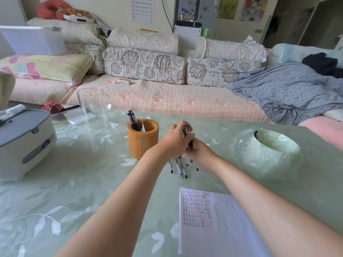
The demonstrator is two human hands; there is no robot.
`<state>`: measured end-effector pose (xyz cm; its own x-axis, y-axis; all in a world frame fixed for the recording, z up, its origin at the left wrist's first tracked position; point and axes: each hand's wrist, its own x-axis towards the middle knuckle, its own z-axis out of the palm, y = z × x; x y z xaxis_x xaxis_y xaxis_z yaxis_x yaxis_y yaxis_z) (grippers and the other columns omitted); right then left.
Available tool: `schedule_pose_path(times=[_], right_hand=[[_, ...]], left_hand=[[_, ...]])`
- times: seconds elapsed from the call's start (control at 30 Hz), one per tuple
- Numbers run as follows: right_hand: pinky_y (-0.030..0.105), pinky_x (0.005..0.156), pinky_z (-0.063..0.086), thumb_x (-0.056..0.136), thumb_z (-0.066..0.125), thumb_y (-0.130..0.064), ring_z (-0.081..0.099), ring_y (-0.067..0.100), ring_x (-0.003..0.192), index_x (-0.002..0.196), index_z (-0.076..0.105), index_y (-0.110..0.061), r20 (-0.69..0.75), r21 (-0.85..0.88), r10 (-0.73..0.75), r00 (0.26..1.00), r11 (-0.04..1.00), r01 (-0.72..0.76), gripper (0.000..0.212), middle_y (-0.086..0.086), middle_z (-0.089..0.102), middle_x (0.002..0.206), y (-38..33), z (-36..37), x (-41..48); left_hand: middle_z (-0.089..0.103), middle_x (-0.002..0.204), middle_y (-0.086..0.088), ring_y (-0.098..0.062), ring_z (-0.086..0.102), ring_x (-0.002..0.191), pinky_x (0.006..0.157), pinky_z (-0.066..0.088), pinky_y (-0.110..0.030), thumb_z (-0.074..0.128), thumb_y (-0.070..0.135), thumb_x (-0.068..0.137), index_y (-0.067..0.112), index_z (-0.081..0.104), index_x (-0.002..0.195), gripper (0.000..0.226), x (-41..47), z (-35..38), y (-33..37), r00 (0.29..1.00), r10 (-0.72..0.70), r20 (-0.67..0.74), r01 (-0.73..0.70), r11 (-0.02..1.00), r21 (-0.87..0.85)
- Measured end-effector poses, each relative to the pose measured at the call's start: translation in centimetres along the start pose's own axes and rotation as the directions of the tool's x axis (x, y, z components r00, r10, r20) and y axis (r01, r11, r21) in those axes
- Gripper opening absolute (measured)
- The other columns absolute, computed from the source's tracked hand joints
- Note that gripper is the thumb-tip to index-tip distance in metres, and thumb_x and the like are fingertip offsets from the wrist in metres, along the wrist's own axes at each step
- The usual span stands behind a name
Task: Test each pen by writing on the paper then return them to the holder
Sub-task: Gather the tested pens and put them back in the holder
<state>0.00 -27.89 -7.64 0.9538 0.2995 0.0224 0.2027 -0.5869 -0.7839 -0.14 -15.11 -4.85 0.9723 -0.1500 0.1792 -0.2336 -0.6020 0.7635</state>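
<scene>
Near the middle of the table (78,164), which has a pale green cover with white leaves, both hands meet around a bundle of pens (179,166). The grip of the left hand (173,140) is curled round the upper part of the bundle, where dark caps and clips stick out above the fingers. The grip of the right hand (200,157) is closed round the bundle a little lower, at four o'clock from the left one. Under the hands the pens spread like a fan: white barrels with black ends that point down to the table; I cannot tell if they touch it. At nine o'clock from the hands, just beside them, stands the holder (143,143), a round orange-brown cup with a woven pattern on its lower part, and some black pens (132,120) lean inside it. At six o'clock from the hands lies the paper (222,225), a white sheet with rows of small dark and reddish marks in its upper left part. At three o'clock is a bowl wrapped in plastic film (265,154).
</scene>
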Motion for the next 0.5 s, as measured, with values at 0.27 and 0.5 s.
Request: schedule_pose_path(times=[0.27, 0.5], right_hand=[[0.025, 0.061, 0.036, 0.092, 0.053, -0.016, 0.049, 0.013, 0.069, 0.091, 0.057, -0.011, -0.036, 0.054, -0.019, 0.999, 0.998, 0.021, 0.007, -0.001, 0.059, 0.077, -1.0, 0.1, -0.1], [0.025, 0.063, 0.037, 0.086, 0.043, 0.004, 0.051, 0.013, 0.073, 0.082, 0.053, -0.015, -0.060, 0.113, 0.017, 0.998, 0.994, -0.010, 0.021, 0.000, 0.058, 0.078, -0.3, 0.0, -0.4]], left_hand=[[0.053, 0.108, -0.005, -0.023, 0.054, 0.089, 0.076, 0.040, -0.032, 0.026, 0.044, 0.103, 0.025, 0.050, 0.105, 0.031, -0.5, -1.0, 0.8, 0.996, -0.006, 0.086, 0.018, 0.990, -0.138], [0.066, 0.098, -0.004, -0.020, 0.063, 0.066, 0.062, 0.049, -0.025, 0.037, 0.014, 0.099, 0.029, 0.059, 0.121, 0.034, -0.2, 0.1, -0.2, 0.996, 0.089, -0.026, -0.091, 0.989, -0.113]])
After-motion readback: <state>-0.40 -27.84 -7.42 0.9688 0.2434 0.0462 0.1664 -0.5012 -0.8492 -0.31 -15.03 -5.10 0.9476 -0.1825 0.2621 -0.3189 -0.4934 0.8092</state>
